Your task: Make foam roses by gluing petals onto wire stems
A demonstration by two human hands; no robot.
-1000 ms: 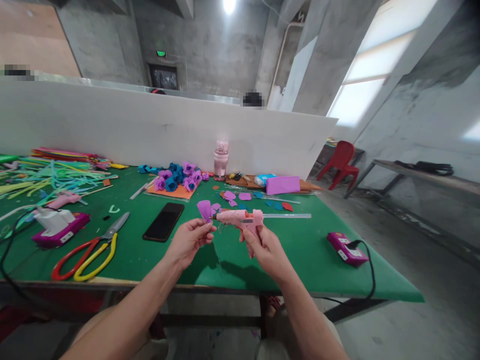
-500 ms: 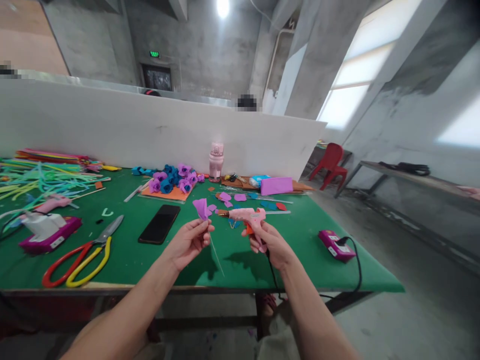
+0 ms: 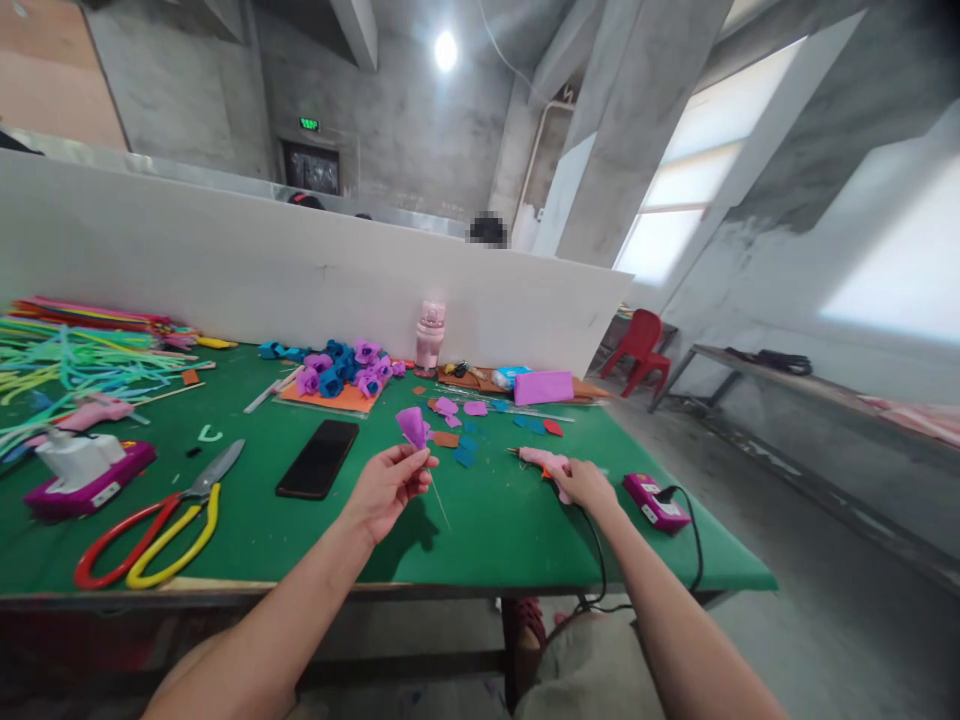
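My left hand [image 3: 390, 487] is closed round the thin stem of a purple paper flower [image 3: 412, 425], held up above the green table [image 3: 487, 520]. My right hand [image 3: 586, 484] is out to the right, low on the table, its fingers wrapped round the handle of a pink glue gun [image 3: 541, 458] whose nozzle points left. The gun's black cord runs off the front edge.
A black phone [image 3: 318, 458] and red-and-yellow scissors [image 3: 154, 518] lie left of my left hand. Finished blue and purple flowers [image 3: 345, 365] sit on orange paper at the back, by a pink bottle [image 3: 430, 335]. A magenta socket box [image 3: 655, 501] lies right. A white partition [image 3: 300, 260] backs the table.
My right hand has carried the glue gun away from the flower, rightward and down to the table surface. My left hand has stayed put with the flower.
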